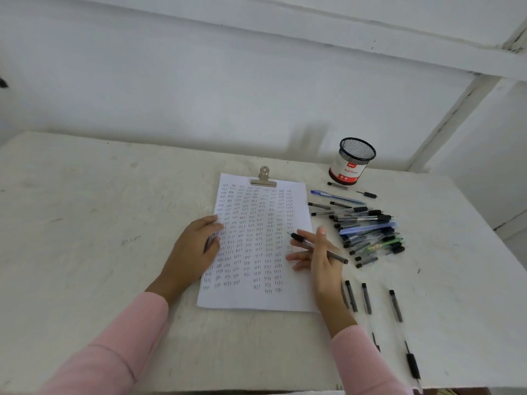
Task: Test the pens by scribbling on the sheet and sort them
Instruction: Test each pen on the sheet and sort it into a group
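While my left hand (194,249) lies flat on the clipped sheet (256,246), my right hand (316,252), fingers splayed, loosely pinches one black pen (319,248) at the sheet's right edge; so slack a hold could drop it into the untested heap (368,232) to the right; four pens (370,299) lie sorted near me; one mesh cup (352,161) stands far right.
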